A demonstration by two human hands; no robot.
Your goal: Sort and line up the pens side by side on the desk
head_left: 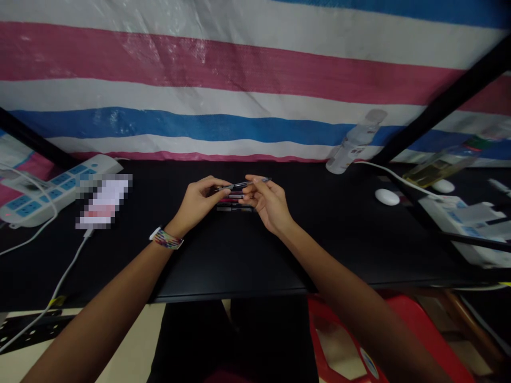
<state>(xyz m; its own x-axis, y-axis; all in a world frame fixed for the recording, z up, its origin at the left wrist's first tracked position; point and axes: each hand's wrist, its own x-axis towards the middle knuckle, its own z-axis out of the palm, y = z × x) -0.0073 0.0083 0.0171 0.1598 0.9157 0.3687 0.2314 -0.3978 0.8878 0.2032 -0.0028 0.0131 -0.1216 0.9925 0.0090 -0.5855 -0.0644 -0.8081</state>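
My left hand (197, 202) and my right hand (267, 202) meet over the middle of a black table (223, 260). Together they hold a slim dark pen (244, 184) level between the fingertips, the left pinching one end and the right the other. Just under the hands, a few more pens (235, 208) lie side by side on the table, one with a red part. A multicoloured band sits on my left wrist (166, 239).
A white power strip (48, 186) and a phone on a white cable (104, 205) lie at the left. A clear plastic bottle (353, 143) stands at the back right, beside a white mouse (387, 197). A red plastic stool (359, 346) stands below the table edge.
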